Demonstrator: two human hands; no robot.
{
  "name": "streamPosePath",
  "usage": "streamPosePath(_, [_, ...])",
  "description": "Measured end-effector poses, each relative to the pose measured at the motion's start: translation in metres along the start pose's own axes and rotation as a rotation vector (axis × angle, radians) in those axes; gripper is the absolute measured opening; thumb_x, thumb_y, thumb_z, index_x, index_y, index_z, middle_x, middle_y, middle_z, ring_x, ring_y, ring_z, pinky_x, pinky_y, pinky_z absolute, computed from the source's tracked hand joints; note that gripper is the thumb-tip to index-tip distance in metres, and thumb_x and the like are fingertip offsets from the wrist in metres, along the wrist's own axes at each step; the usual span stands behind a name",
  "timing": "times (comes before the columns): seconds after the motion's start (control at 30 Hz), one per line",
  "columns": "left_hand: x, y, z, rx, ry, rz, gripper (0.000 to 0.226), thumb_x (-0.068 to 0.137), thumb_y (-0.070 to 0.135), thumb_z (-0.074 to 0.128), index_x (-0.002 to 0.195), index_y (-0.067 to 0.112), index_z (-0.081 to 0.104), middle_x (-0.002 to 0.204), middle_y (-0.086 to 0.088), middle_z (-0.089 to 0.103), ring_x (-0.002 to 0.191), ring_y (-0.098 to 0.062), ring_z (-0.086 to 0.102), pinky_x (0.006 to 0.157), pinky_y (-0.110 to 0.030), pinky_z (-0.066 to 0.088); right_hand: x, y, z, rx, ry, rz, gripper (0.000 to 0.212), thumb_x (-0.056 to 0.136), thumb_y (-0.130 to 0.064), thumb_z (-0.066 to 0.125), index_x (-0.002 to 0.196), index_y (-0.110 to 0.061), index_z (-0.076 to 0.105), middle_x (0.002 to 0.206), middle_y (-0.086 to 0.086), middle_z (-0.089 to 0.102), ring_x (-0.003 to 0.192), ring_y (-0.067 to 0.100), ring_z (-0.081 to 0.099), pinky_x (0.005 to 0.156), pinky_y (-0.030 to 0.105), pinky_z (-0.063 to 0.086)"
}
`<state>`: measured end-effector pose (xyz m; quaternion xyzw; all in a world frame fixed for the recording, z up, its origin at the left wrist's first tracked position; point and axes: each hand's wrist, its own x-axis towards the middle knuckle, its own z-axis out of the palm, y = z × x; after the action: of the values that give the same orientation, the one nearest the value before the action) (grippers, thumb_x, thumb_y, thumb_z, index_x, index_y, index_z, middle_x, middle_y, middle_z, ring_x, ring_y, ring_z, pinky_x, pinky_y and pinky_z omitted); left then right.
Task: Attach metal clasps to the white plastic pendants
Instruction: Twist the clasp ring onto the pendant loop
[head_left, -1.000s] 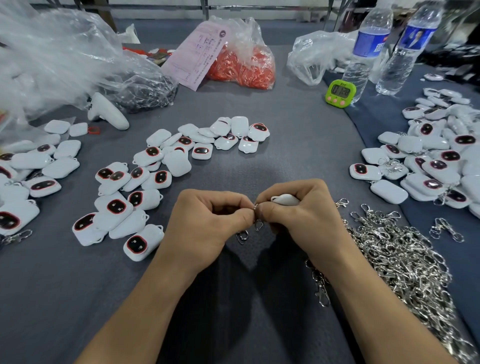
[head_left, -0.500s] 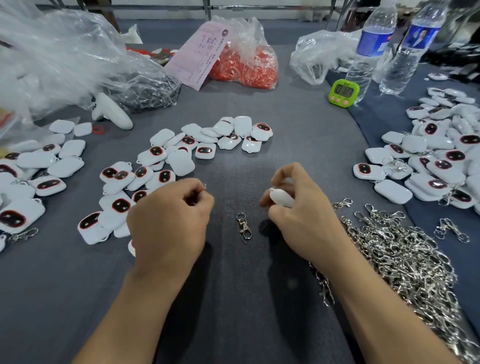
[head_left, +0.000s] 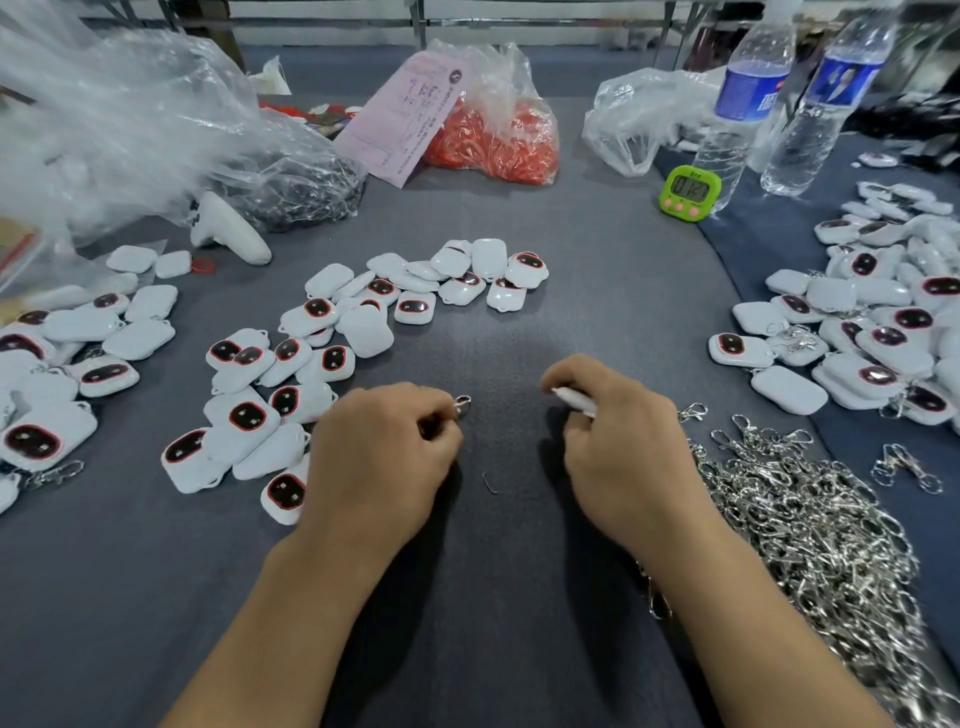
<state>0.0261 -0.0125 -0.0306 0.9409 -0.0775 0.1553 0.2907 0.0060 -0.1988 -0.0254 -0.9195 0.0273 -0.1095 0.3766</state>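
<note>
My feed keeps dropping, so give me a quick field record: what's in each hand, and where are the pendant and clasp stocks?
left hand: pinches a metal clasp
right hand: grips a white pendant
joined: no, clasp and pendant apart
clasp pile: right of the right hand
loose pendants: left of the left hand

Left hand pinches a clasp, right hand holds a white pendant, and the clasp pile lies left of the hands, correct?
No: the head view shows the clasp pile lying right of the hands, by the right hand. The left hand does pinch a clasp, and the right holds a white pendant.
</note>
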Motion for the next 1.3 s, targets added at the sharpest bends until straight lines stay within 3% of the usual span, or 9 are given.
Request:
streamPosePath(0.13, [-0.001, 0.004, 0.002, -0.133, -0.124, 0.086, 0.007, 0.075, 0.028, 0.071, 0.081, 0.028, 0.076, 0.077, 0.011, 0.070, 0.072, -0.009, 0.062, 0.071, -0.038, 0.051, 0.004, -0.003, -0.002, 0.106, 0.053, -0.060, 0.047, 0.089, 0.012, 0.055, 0.094, -0.024, 0.083, 0.093, -0.025, 0.061, 0.087, -0.015, 0.053, 0.075, 0.000, 0.035])
streamPosePath(0.27, [0.000, 0.004, 0.000, -0.151, -0.184, 0.106, 0.014, 0.076, 0.031, 0.068, 0.086, 0.027, 0.077, 0.080, 0.009, 0.069, 0.075, -0.009, 0.061, 0.073, -0.038, 0.048, 0.000, -0.010, 0.010, 0.202, 0.003, -0.039, 0.034, 0.090, -0.017, 0.073, 0.116, -0.038, 0.069, 0.083, -0.015, 0.068, 0.076, -0.006, 0.059, 0.069, 0.003, 0.039])
streamPosePath(0.37, [0.000, 0.005, -0.001, -0.156, -0.199, 0.094, 0.022, 0.075, 0.035, 0.063, 0.090, 0.029, 0.079, 0.082, 0.009, 0.071, 0.077, -0.009, 0.062, 0.074, -0.033, 0.046, -0.002, -0.011, 0.017, 0.287, -0.018, 0.044, 0.027, 0.082, -0.024, 0.082, 0.099, -0.032, 0.062, 0.076, -0.013, 0.073, 0.063, 0.003, 0.063, 0.058, 0.010, 0.043])
streamPosePath(0.47, [0.000, 0.005, -0.003, -0.162, -0.216, 0.084, 0.014, 0.079, 0.026, 0.073, 0.092, 0.031, 0.080, 0.082, 0.011, 0.071, 0.078, -0.007, 0.060, 0.073, -0.028, 0.045, 0.000, -0.009, 0.015, 0.363, -0.084, 0.074, 0.015, 0.082, -0.024, 0.085, 0.091, -0.029, 0.074, 0.076, -0.014, 0.076, 0.064, 0.004, 0.067, 0.060, 0.017, 0.050])
streamPosePath(0.6, [0.001, 0.004, -0.003, -0.144, -0.219, 0.063, 0.015, 0.077, 0.024, 0.078, 0.088, 0.034, 0.080, 0.077, 0.015, 0.069, 0.076, -0.004, 0.058, 0.066, -0.016, 0.040, 0.002, -0.005, 0.014, 0.391, -0.070, 0.067, 0.012, 0.085, -0.021, 0.080, 0.091, -0.031, 0.077, 0.073, -0.016, 0.074, 0.057, -0.003, 0.062, 0.056, 0.011, 0.045])
streamPosePath(0.8, [-0.001, 0.000, -0.008, -0.096, -0.207, 0.052, 0.014, 0.072, 0.035, 0.078, 0.083, 0.043, 0.077, 0.079, 0.025, 0.068, 0.075, -0.001, 0.061, 0.068, -0.028, 0.050, 0.006, 0.000, 0.011, 0.346, 0.022, 0.114, 0.019, 0.085, -0.016, 0.077, 0.089, -0.034, 0.076, 0.076, -0.020, 0.073, 0.062, -0.001, 0.063, 0.060, 0.008, 0.045])
streamPosePath(0.97, [-0.001, 0.005, -0.005, -0.032, -0.216, 0.061, 0.019, 0.069, 0.057, 0.072, 0.084, 0.045, 0.073, 0.075, 0.023, 0.063, 0.073, -0.001, 0.058, 0.064, -0.028, 0.047, 0.006, 0.001, 0.010, 0.344, 0.011, 0.114, 0.018, 0.084, -0.017, 0.078, 0.089, -0.034, 0.076, 0.075, -0.022, 0.073, 0.066, -0.002, 0.065, 0.060, 0.006, 0.045])
streamPosePath(1.13, [0.000, 0.009, 0.006, -0.137, -0.173, 0.011, 0.004, 0.079, 0.034, 0.078, 0.079, 0.033, 0.074, 0.073, 0.017, 0.065, 0.076, -0.003, 0.059, 0.063, -0.020, 0.042, 0.004, -0.002, 0.007, 0.353, 0.020, 0.091, 0.015, 0.082, -0.017, 0.076, 0.083, -0.032, 0.076, 0.072, -0.017, 0.073, 0.066, 0.001, 0.065, 0.058, 0.010, 0.047])
streamPosePath(1.3, [-0.001, 0.008, 0.003, -0.231, -0.079, 0.008, 0.009, 0.078, 0.028, 0.080, 0.076, 0.035, 0.075, 0.074, 0.020, 0.067, 0.075, -0.002, 0.062, 0.066, -0.013, 0.044, 0.003, -0.006, 0.001, 0.280, 0.020, 0.028, 0.016, 0.076, -0.015, 0.070, 0.064, -0.026, 0.071, 0.058, -0.011, 0.065, 0.057, -0.001, 0.058, 0.052, 0.009, 0.042])
